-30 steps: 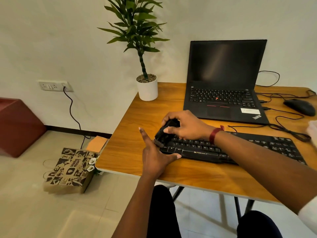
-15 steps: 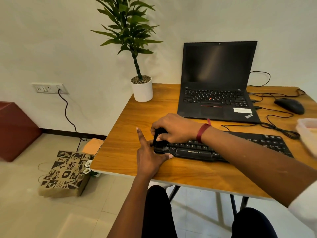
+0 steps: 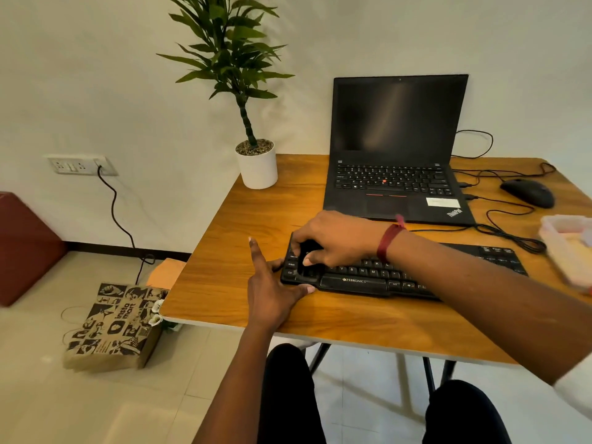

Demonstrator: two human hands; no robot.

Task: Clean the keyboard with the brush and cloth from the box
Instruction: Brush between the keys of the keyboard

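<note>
— While you sit at the wooden surface (image 3: 243,219), which items come first in order of size?

— (a) The surface itself, filling the right half of the view. (b) An open black laptop (image 3: 397,123), screen dark, set toward the back. (c) A potted plant (image 3: 258,169) in a white pot at the back left corner. (d) A printed paper bag (image 3: 112,328) on the floor, left of the surface.

— And where is the thing you are cleaning?

— (e) The black keyboard (image 3: 352,280) lies near the front edge, in front of the laptop, with its length running left to right. (f) A pale translucent box (image 3: 567,248) sits at the right border, near the keyboard's right end. It is blurred, so its contents cannot be read. (g) A black mouse (image 3: 528,192) rests to the right of the laptop.

— How do your hands lie?

— (h) Your right hand (image 3: 336,238), with a red band at the wrist, hangs over the keyboard's left end. Its fingers are curled down round a small dark brush (image 3: 307,248), mostly hidden beneath them. Whether the bristles touch the keys cannot be told. (i) Your left hand (image 3: 272,293) rests at the keyboard's left front corner and holds nothing. Its index finger points straight away from you and its thumb lies along the front edge.
</note>
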